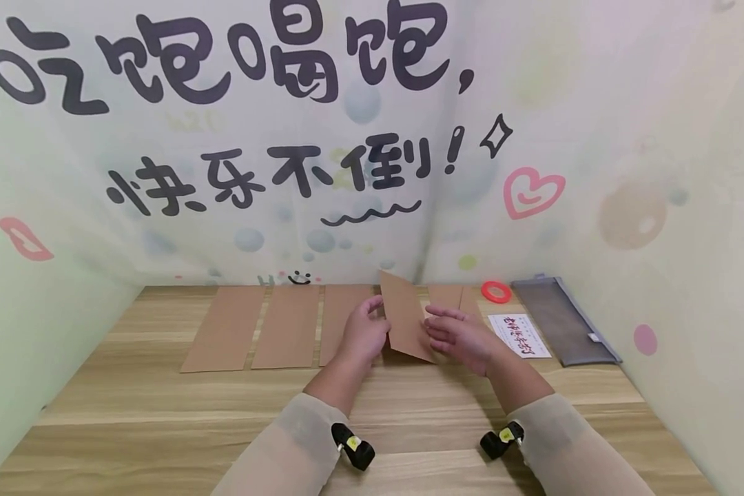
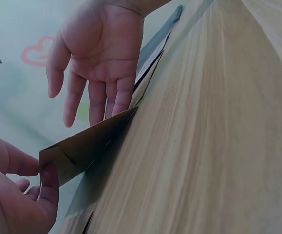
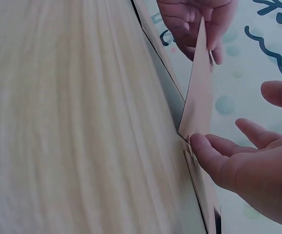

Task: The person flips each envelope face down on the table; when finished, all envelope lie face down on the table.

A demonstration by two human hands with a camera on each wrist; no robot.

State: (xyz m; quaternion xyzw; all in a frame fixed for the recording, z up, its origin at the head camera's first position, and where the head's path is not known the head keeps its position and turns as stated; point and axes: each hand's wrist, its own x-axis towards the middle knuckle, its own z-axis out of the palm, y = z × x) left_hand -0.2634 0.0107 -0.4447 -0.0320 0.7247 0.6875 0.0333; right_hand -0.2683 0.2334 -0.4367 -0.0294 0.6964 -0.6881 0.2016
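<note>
A brown kraft paper envelope (image 1: 404, 320) is raised at its left side and slopes down to the right, close over the table. My left hand (image 1: 364, 335) pinches its left edge, with the thumb (image 2: 49, 187) on the underside, where folded flap lines show. At the lower right edge is my right hand (image 1: 461, 339), its fingers extended and spread. In the right wrist view, the right fingertips (image 3: 197, 142) are right at the envelope's lower end, not curled round it. Several matching envelopes (image 1: 285, 327) lie flat in a row on both sides, the right ones partly hidden.
Right of the row lie a red ring-shaped roll (image 1: 496, 292), a white card with red writing (image 1: 521, 336) and a grey mesh zip pouch (image 1: 567, 324). The wood-grain table (image 1: 161, 427) meets a printed cloth backdrop (image 1: 372, 241) behind the envelopes.
</note>
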